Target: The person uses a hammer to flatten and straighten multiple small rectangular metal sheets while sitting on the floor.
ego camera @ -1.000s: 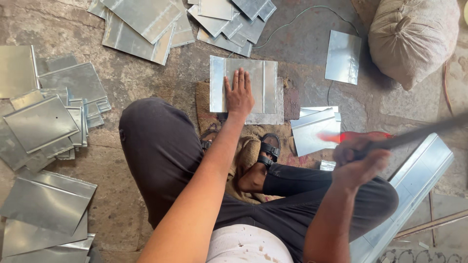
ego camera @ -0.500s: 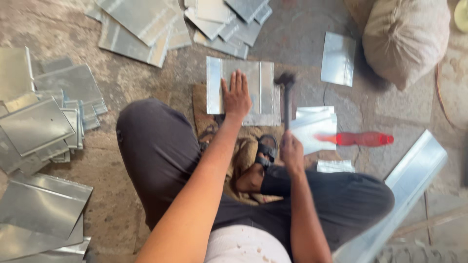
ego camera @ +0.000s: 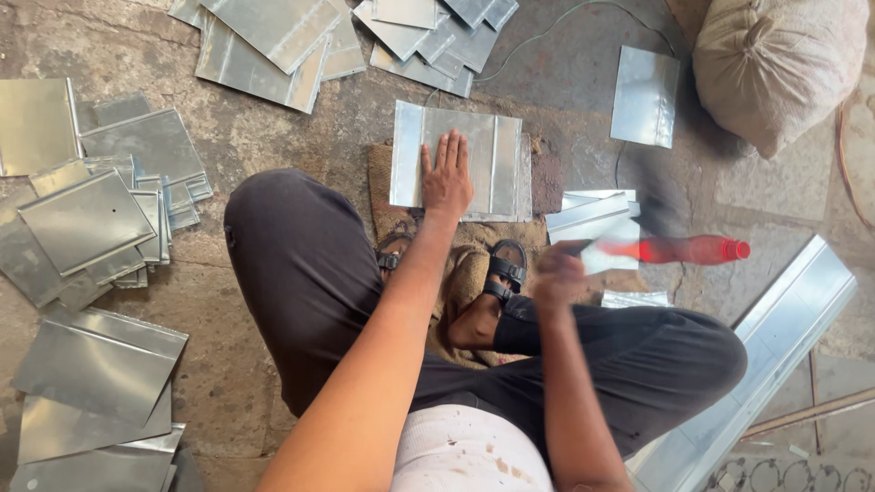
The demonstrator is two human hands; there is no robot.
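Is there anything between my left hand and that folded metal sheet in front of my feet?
Nothing visible is: the left hand lies flat on the folded metal sheet, palm down. The right hand is blurred, off to the side.

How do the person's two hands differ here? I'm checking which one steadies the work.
The left hand lies flat, fingers spread, pressed on the folded metal sheet ahead of the feet; the right hand is raised off the floor, curled closed. The left hand is sharp in the picture; the right hand is blurred, and what it grips cannot be made out. The left arm reaches well forward; the right hand sits close by the right knee. Both are bare.
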